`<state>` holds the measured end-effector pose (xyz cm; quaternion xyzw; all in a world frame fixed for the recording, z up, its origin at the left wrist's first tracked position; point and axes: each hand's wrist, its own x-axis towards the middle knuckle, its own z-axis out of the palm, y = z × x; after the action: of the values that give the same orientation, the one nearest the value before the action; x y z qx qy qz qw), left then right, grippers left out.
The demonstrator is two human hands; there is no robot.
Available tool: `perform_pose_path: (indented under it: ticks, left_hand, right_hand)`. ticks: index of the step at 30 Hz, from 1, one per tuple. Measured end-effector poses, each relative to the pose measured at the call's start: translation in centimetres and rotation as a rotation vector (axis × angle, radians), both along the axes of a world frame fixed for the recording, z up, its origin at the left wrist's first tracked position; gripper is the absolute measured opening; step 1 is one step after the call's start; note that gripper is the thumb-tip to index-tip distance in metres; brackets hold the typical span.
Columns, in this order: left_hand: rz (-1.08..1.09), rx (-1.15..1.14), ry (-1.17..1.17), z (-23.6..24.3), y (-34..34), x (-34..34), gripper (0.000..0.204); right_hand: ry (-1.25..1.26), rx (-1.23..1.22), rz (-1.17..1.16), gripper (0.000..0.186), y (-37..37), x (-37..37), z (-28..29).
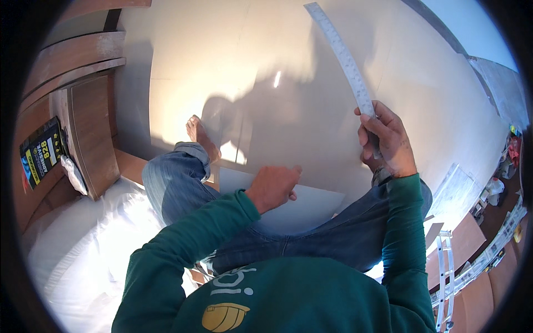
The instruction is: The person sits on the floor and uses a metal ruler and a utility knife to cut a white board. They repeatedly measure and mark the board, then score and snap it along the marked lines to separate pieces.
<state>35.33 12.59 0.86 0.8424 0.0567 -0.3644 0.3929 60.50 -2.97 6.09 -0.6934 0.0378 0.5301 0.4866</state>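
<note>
My right hand (388,136) is closed round the lower end of a long metal ruler (340,53). The ruler points up and away to the left, raised over a wide pale surface (300,127). Curled in front of my lap is my left hand (275,187), over a whitish sheet (297,213) that lies between my legs. Its fingers are bent in, and whatever may be inside them is hidden. Whether this hand touches the sheet I cannot tell.
My bare foot (201,139) rests on the pale surface. Brown wooden boards (91,133) and a black-and-yellow package (41,152) stand at left, near clear plastic sheeting (94,244). An aluminium ladder (444,277) and assorted clutter (494,191) are at right.
</note>
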Motion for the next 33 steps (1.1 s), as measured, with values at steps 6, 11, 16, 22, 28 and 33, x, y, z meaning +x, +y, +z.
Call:
perform_pose_path:
  ticks: [6, 11, 16, 22, 28, 33]
  left_hand:
    - [-0.010, 0.000, -0.132, -0.4, -0.2, -0.9, 0.036]
    - [-0.081, 0.047, -0.176, -0.1, -0.2, -0.8, 0.038]
    - [-0.040, 0.065, -0.255, -0.3, -0.5, -1.5, 0.039]
    - [-0.057, 0.165, -0.254, 0.6, -0.6, -1.8, 0.042]
    - [0.702, -0.398, -0.339, 1.9, 1.3, 1.3, 0.043]
    - [0.873, -0.704, -0.465, 8.9, 4.3, 5.2, 0.040]
  right_hand:
    - [-0.114, 0.015, 0.088, 0.026, -0.5, -1.6, -0.6]
    - [0.165, 0.294, -0.104, 0.036, -1.5, -1.5, -1.7]
    - [0.287, 0.402, -0.100, 0.043, -1.8, -1.9, -0.5]
    - [0.252, 0.524, -0.073, 0.047, -1.6, -2.9, 1.0]
    - [0.265, 0.678, -0.028, 0.050, -0.7, -6.5, 4.0]
    - [0.147, 0.747, -0.010, 0.050, 1.7, -9.3, 5.5]
